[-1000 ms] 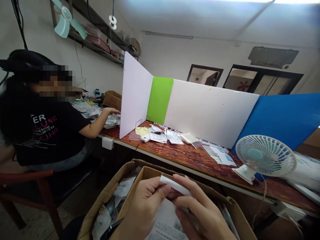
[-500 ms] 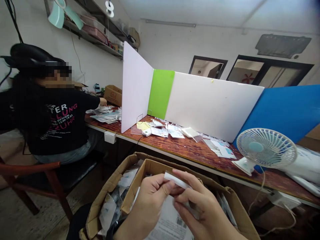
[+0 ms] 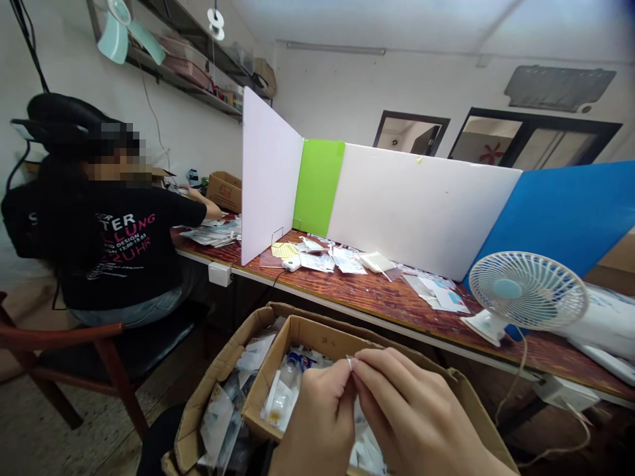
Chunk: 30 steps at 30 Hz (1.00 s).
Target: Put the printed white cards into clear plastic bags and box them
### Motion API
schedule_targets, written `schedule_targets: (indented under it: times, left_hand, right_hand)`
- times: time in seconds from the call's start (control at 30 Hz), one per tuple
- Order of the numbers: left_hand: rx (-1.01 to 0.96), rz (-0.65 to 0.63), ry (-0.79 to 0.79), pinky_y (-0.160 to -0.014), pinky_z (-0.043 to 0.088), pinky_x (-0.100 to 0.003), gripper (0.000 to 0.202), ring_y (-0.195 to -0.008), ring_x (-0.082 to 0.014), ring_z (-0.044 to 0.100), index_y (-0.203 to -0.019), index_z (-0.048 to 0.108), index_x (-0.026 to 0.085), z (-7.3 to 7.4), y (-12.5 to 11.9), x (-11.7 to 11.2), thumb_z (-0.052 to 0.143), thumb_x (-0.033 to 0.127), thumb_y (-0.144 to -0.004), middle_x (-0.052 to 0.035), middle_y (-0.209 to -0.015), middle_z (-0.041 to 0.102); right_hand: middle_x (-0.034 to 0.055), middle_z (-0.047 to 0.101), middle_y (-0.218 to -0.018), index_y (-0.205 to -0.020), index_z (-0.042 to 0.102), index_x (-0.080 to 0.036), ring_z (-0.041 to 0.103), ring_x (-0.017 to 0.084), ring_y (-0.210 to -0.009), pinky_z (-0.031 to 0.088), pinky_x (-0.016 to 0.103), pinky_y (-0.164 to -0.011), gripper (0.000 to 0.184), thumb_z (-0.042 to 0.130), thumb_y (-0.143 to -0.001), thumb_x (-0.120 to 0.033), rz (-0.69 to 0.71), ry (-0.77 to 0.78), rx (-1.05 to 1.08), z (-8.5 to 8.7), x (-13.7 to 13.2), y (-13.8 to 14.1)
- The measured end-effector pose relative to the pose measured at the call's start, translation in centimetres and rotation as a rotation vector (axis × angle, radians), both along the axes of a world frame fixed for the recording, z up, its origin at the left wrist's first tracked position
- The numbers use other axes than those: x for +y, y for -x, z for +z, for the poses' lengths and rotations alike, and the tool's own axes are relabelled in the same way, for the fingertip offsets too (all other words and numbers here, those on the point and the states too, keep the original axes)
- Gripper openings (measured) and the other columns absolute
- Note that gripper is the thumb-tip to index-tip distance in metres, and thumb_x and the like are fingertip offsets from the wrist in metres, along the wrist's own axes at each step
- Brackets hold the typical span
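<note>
My left hand and my right hand are close together above an open cardboard box. Their fingertips pinch a small white paper strip, and only its tip shows. Most of the strip is hidden by my fingers. Below my hands, the box holds clear plastic packets and small vials. An outer carton flap lies to the left, with more packets beside it.
A seated person sorts papers on a long wooden table. White, green and blue partition boards stand along it, with packets in front. A white desk fan stands at the right.
The long white strip now shows only as a small tip between my fingertips. The barcoded sheet below my hands is no longer visible, and packets and vials show instead. The seated person has shifted slightly.
</note>
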<state>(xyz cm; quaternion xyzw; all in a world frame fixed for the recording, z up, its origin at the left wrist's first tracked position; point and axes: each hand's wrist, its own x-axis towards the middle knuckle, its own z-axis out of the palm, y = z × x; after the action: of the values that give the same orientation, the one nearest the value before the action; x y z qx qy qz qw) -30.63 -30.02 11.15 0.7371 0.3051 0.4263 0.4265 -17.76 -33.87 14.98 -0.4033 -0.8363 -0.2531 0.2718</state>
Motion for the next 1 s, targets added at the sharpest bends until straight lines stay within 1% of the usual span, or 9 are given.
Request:
schedule_targets:
  times: [0.17,0.33,0.4,0.5,0.6,0.67,0.73,0.83,1.0]
  left_hand:
    - [0.004,-0.009,-0.025,-0.052,0.029,-0.023,0.026,-0.056,-0.0105,0.046,-0.061,0.044,0.018,-0.1,-0.6,0.1,0.036,0.011,-0.085,0.0013,-0.059,0.053]
    - [-0.124,-0.007,0.183,-0.065,0.045,-0.025,0.025,-0.071,-0.0164,0.062,-0.076,0.064,0.016,-1.4,0.0,1.3,0.045,0.027,-0.087,-0.0041,-0.074,0.069]
    - [-0.276,0.016,0.405,-0.078,0.05,-0.03,0.025,-0.084,-0.0212,0.067,-0.085,0.067,0.014,-2.7,1.0,2.6,0.052,0.033,-0.084,-0.0076,-0.084,0.073]
    - [-0.461,0.123,0.65,-0.085,0.051,-0.034,0.03,-0.091,-0.0253,0.068,-0.085,0.068,0.012,-5.0,2.9,4.7,0.065,0.039,-0.074,-0.0105,-0.086,0.074]
    - [-0.541,0.183,0.721,-0.085,0.052,-0.035,0.032,-0.09,-0.0263,0.068,-0.082,0.069,0.011,-6.3,4.4,5.7,0.071,0.039,-0.067,-0.0125,-0.086,0.075]
    - [-0.557,0.181,0.733,-0.084,0.052,-0.035,0.031,-0.089,-0.0264,0.069,-0.082,0.069,0.01,-6.4,4.7,5.7,0.072,0.037,-0.067,-0.0134,-0.086,0.075]
    - [-0.559,0.172,0.747,-0.084,0.052,-0.035,0.031,-0.088,-0.0261,0.069,-0.083,0.068,0.009,-6.3,4.5,5.2,0.071,0.036,-0.068,-0.0139,-0.085,0.075]
    - [-0.558,0.125,0.769,-0.085,0.052,-0.036,0.029,-0.089,-0.0257,0.069,-0.085,0.068,0.009,-6.0,3.5,4.2,0.069,0.035,-0.072,-0.0138,-0.086,0.074]
    - [-0.557,0.031,0.808,-0.082,0.052,-0.033,0.025,-0.09,-0.0244,0.068,-0.086,0.069,0.011,-5.6,2.4,2.2,0.069,0.033,-0.074,-0.013,-0.09,0.074]
  right_hand:
    - [0.011,0.066,-0.073,-0.076,0.061,-0.014,0.064,0.022,-0.069,0.053,0.031,-0.055,0.017,0.048,-0.08,-0.004,-0.01,-0.081,0.031,-1.1,0.2,0.2]
    - [0.0036,0.064,-0.066,-0.072,0.055,-0.019,0.064,0.016,-0.058,0.053,0.026,-0.053,0.014,0.047,-0.084,-0.02,-0.109,0.31,0.857,-2.6,2.8,-1.6]
    - [0.0055,0.066,-0.075,-0.078,0.054,-0.019,0.068,0.02,-0.072,0.055,0.032,-0.065,0.02,0.041,-0.087,-0.031,-0.212,0.357,1.2,-4.4,4.1,-3.3]
    - [0.0102,0.066,-0.091,-0.082,0.057,-0.018,0.063,0.024,-0.09,0.049,0.038,-0.082,0.027,0.041,-0.084,-0.039,-0.37,0.274,1.281,-8.8,5.4,-5.4]
    - [0.0064,0.065,-0.063,-0.057,0.059,-0.019,0.062,0.024,-0.068,0.048,0.036,-0.071,0.023,0.063,-0.066,-0.04,-0.342,0.508,1.188,-13.2,5.4,-5.6]
    - [0.0051,0.063,-0.054,-0.052,0.06,-0.019,0.061,0.023,-0.059,0.047,0.034,-0.063,0.024,0.068,-0.061,-0.04,-0.305,0.679,1.149,-14.9,4.9,-5.0]
    - [0.0075,0.067,-0.063,-0.066,0.067,-0.018,0.061,0.022,-0.059,0.047,0.033,-0.06,0.028,0.063,-0.069,-0.046,-0.287,0.801,1.157,-15.0,4.4,-4.1]
    - [0.01,0.07,-0.082,-0.095,0.067,-0.015,0.064,0.021,-0.067,0.049,0.032,-0.059,0.045,0.049,-0.08,-0.053,-0.208,0.978,1.239,-13.2,3.3,-2.3]
    - [0.0013,0.064,-0.063,-0.073,0.069,-0.013,0.053,0.012,-0.059,0.041,0.023,-0.058,0.033,0.066,-0.074,-0.046,0.05,1.132,1.521,-10.3,1.1,0.4]
